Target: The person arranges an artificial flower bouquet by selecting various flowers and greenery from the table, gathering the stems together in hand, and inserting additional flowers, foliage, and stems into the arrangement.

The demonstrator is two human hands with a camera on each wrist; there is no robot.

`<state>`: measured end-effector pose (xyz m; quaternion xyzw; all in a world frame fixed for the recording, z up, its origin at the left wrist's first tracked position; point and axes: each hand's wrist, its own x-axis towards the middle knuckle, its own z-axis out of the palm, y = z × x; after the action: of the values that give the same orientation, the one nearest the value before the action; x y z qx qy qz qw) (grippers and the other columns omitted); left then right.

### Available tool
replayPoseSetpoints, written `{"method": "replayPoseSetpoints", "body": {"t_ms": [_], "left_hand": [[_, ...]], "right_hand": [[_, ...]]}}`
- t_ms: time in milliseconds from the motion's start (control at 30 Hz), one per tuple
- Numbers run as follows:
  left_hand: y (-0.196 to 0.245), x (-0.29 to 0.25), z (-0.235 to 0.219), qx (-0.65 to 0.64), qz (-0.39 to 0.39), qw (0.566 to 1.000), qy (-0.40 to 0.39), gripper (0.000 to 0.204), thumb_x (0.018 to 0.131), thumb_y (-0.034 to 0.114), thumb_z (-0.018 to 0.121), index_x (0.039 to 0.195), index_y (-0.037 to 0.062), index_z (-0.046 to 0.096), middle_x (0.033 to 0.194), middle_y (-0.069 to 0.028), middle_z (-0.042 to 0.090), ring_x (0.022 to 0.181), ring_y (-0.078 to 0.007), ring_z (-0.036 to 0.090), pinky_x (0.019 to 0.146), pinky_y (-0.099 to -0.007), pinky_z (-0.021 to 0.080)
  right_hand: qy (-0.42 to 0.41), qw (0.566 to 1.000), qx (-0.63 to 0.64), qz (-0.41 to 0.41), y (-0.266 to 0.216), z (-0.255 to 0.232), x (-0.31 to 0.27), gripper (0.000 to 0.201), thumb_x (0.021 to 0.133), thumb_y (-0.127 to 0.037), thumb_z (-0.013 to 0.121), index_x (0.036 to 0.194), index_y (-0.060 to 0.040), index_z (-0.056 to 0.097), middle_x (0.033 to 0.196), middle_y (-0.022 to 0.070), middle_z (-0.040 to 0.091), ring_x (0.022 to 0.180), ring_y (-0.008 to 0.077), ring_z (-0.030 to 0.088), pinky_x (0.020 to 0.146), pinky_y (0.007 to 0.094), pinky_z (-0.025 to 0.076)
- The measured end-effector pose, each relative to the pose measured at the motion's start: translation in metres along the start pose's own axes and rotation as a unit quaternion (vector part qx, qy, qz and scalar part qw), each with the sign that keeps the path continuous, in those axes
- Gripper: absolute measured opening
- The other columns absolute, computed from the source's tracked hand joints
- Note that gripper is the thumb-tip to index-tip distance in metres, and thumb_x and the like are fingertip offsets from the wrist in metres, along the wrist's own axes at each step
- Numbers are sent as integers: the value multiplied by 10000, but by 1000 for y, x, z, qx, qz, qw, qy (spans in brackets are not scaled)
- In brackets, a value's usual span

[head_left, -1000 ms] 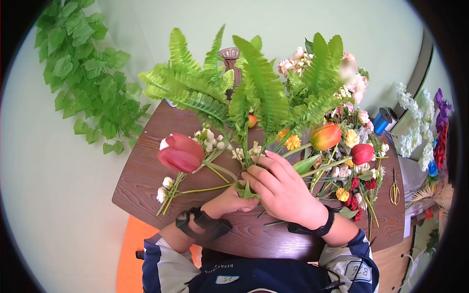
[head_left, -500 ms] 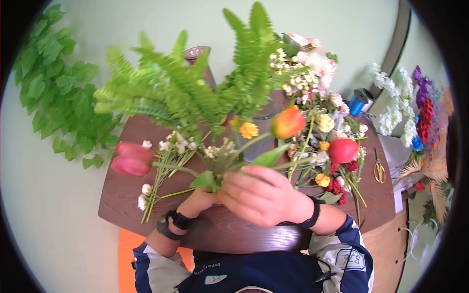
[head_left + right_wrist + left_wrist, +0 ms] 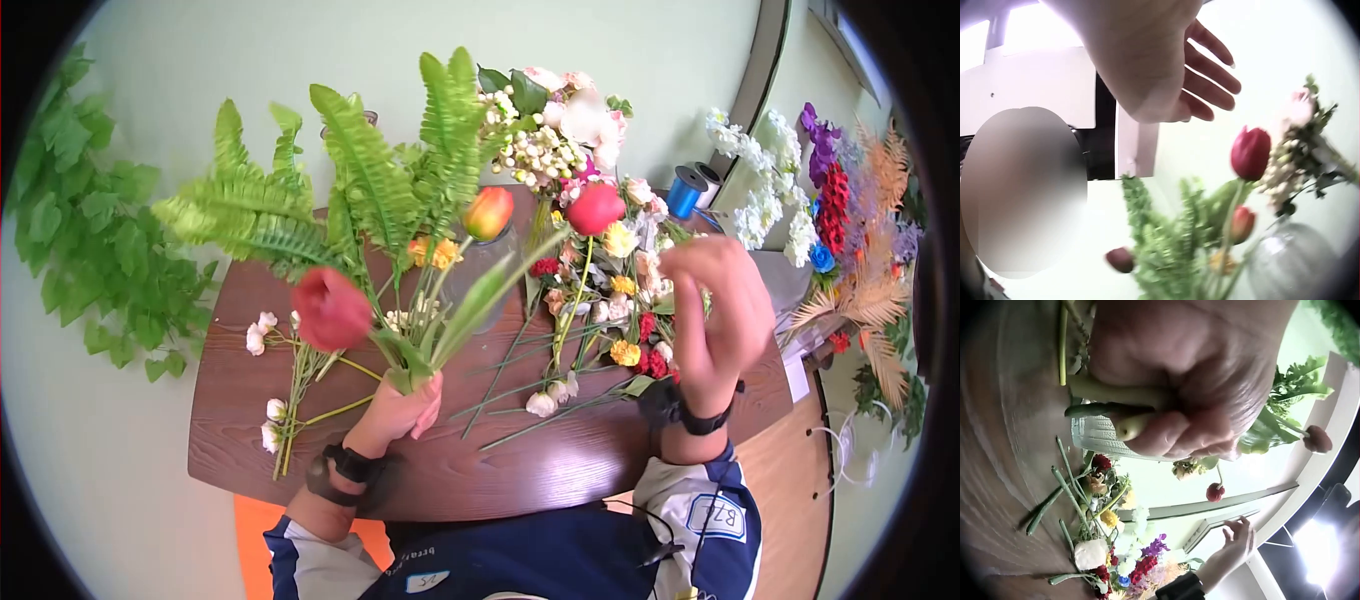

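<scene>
The left hand (image 3: 405,408) grips a bundle of stems low down, near the table's front. From it rise green fern fronds (image 3: 368,165), a dark pink tulip (image 3: 331,308), an orange tulip (image 3: 489,213), a red tulip (image 3: 595,208) and small yellow flowers (image 3: 436,252). In the left wrist view, cut stem ends (image 3: 1130,428) poke out of the curled left hand (image 3: 1191,375). The right hand (image 3: 722,305) is raised over the right side of the table, holding nothing; its fingers are spread and loosely bent in the right wrist view (image 3: 1210,75).
Loose flowers and stems (image 3: 625,354) cover the right of the wooden table (image 3: 560,450). White blooms (image 3: 274,411) lie at the left. A clear glass vase (image 3: 1094,431) stands behind the bundle. Ribbon spools (image 3: 685,192) sit at the back right; ivy (image 3: 110,240) hangs at the left.
The right hand has let go of the bundle and moved away to the right and up. The left hand still grips the stems. The head view has shifted.
</scene>
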<state>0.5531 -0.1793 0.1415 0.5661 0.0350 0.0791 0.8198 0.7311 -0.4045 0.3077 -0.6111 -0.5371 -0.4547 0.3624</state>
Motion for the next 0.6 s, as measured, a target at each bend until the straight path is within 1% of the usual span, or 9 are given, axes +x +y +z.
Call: {"method": "replayPoseSetpoints", "body": {"t_ms": [67, 133, 167, 267, 333, 367, 467, 533, 600], "left_hand": [[-7, 1, -6, -9, 29, 999, -44, 297, 902, 269, 518, 709, 58, 437, 477, 8, 395, 359, -72, 368, 358, -207, 271], [-13, 2, -9, -15, 51, 998, -34, 295, 897, 271, 527, 711, 63, 432, 479, 14, 383, 362, -65, 351, 361, -204, 259], [-15, 2, -10, -21, 68, 997, -25, 293, 892, 273, 537, 713, 68, 426, 481, 20, 371, 366, -58, 334, 364, -200, 247], [-12, 3, -11, -98, 76, 992, -29, 283, 890, 255, 541, 710, 78, 414, 489, 35, 336, 376, -50, 285, 373, -196, 221], [-12, 2, -12, -123, 67, 990, -17, 275, 890, 243, 539, 711, 79, 410, 494, 39, 324, 381, -49, 271, 376, -196, 214], [-11, 3, -13, -150, 58, 987, -2, 267, 891, 231, 537, 712, 81, 407, 498, 42, 312, 386, -47, 258, 379, -197, 208], [-12, 3, -15, -157, 68, 985, -11, 244, 891, 215, 533, 727, 77, 418, 499, 41, 315, 388, -47, 254, 381, -201, 201], [-10, 3, -13, -148, 60, 987, -17, 238, 889, 214, 538, 733, 73, 425, 501, 40, 316, 390, -46, 255, 383, -200, 203], [-10, 2, -12, -139, 54, 989, -21, 233, 886, 213, 543, 740, 70, 431, 503, 40, 318, 392, -46, 257, 384, -200, 204]], "right_hand": [[-69, 991, -38, 111, 26, 8, -8, 76, 768, -103, 599, 759, -30, 613, 666, 93, 584, 607, 259, 567, 553, 328, 430], [-133, 966, -87, 205, 67, 24, -30, 106, 780, -143, 611, 759, -39, 612, 680, 102, 596, 628, 264, 582, 549, 339, 429], [-182, 952, -138, 204, 88, 31, -45, 126, 782, -173, 613, 768, -47, 620, 702, 110, 606, 648, 271, 593, 563, 350, 441], [-345, 858, -178, 336, 125, 54, -77, 273, 747, -280, 648, 823, -23, 600, 757, 158, 619, 741, 325, 606, 667, 396, 481], [-435, 825, -183, 310, 124, 63, -89, 367, 716, -310, 672, 877, 2, 562, 793, 187, 619, 784, 356, 601, 705, 419, 480], [-449, 822, -160, 310, 120, 67, -90, 406, 700, -304, 688, 894, 18, 534, 810, 198, 615, 792, 363, 599, 705, 423, 479], [-465, 824, -165, 279, 102, 81, -94, 378, 680, -253, 710, 861, 21, 523, 753, 192, 616, 760, 354, 609, 676, 417, 487], [-454, 841, -157, 247, 100, 87, -102, 293, 693, -187, 682, 836, 17, 528, 736, 189, 617, 720, 351, 613, 643, 419, 493], [-435, 861, -87, 249, 95, 96, -109, 167, 687, -110, 636, 763, -3, 532, 677, 180, 593, 689, 355, 594, 615, 424, 472]]}}
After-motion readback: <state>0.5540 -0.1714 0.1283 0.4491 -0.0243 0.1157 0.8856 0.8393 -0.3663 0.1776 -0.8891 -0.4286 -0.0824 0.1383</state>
